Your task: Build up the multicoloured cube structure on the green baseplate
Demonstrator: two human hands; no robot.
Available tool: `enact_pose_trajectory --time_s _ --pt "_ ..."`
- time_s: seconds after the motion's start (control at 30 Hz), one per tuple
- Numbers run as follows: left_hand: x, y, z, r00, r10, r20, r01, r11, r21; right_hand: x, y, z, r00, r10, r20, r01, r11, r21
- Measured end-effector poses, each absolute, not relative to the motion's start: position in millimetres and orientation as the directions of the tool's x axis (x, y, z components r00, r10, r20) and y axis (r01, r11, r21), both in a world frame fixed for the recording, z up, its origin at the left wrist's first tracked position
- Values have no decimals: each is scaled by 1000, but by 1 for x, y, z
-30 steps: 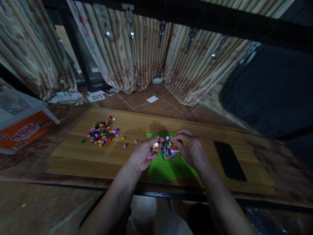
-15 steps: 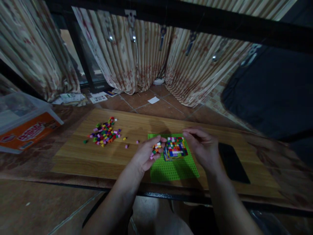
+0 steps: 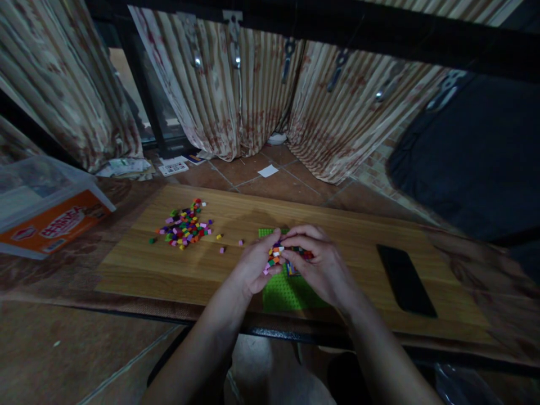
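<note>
Cupped palm up, my left hand (image 3: pixel 252 265) holds several small toy building bricks (image 3: pixel 275 259) in white, orange, green, pink and other colours. My right hand (image 3: pixel 324 266) reaches across to them, thumb and fingers drawn together at the bricks in the left palm; what lies between its fingertips is too small to make out. Beneath the right hand stands a block of stacked multicoloured bricks (image 3: pixel 292 270), mostly hidden by that hand. This stack sits on a green studded baseplate (image 3: pixel 282 297).
A pile of loose bricks (image 3: pixel 188 228) lies on the left of the wooden board (image 3: pixel 169 275), with a few strays beside it. A black phone-like slab (image 3: pixel 405 280) rests at the right. Far left is a clear plastic box (image 3: pixel 54 219) with an orange label.
My right hand was at the brick stack, lifted off it to the right, then came left to the bricks in my left palm. The left hand keeps holding its bricks.
</note>
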State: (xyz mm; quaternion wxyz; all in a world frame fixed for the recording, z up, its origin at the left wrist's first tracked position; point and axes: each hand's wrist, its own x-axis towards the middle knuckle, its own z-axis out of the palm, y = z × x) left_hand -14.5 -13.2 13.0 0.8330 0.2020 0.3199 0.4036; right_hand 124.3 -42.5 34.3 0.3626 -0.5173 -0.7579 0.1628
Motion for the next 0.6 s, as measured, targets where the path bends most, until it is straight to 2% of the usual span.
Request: enact_pose_trajectory --time_s 0.13,0.4,0.6 --pt "-14 -14 13 455 816 -355 -528 569 631 123 -43 33 -214 908 360 653 408 -638" --pt "-16 -14 15 525 783 -334 -485 598 638 135 -40 34 -130 893 432 636 409 -654" --pt "-16 -14 16 518 804 -293 -420 537 731 139 -40 37 -163 916 366 699 369 -613"
